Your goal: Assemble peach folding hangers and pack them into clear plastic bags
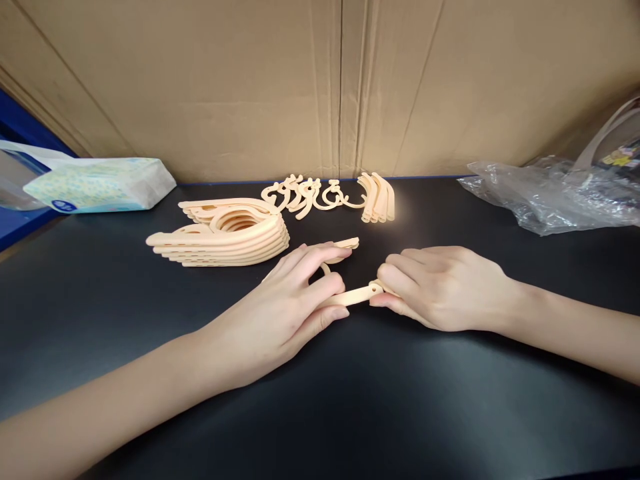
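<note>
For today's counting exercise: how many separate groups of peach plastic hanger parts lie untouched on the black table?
3: a stacked pile of wide peach plastic arms at left, curly hook pieces by the cardboard, and curved pieces to their right. Pieces within groups overlap, so some may be hidden.

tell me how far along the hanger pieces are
Looks done: a stack of peach hangers lies behind the left hand. In hand: the left hand and right hand each grip one end of a single peach hanger piece low over the black table. Left: loose hooks and a few curved arms wait by the cardboard wall, a small share.
</note>
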{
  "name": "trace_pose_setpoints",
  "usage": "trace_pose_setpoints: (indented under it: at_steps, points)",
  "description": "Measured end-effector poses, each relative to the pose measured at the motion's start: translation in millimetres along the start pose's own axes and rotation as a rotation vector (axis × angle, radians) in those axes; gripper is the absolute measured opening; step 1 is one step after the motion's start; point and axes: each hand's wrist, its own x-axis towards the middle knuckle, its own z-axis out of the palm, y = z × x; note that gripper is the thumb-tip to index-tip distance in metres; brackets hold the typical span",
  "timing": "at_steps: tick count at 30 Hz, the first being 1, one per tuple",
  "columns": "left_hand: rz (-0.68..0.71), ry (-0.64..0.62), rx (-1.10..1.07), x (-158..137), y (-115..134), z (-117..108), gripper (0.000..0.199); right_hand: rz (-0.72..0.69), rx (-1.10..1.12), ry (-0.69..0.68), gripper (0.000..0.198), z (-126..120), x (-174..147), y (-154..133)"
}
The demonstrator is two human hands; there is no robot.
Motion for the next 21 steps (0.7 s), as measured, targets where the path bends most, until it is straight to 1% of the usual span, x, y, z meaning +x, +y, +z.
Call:
trace_pose_setpoints:
  at_steps: [5, 12, 21]
  points:
    - [0.007, 0.001, -0.003, -1.7, -0.8, 1.2, 0.022, 0.008, 0.005, 0.023, 0.044, 0.6, 1.3, -0.6]
    - [0.006, -0.017, 0.01, 0.2, -0.5, 0.2, 0.021, 0.082, 0.141, 0.068, 0.04, 4.4, -0.2, -1.2]
    - [0.023, -0.013, 0.033, -1.2, 0.5, 0.7, 0.021, 0.085, 0.151, 0.124, 0.04, 6.1, -1.5, -2.4]
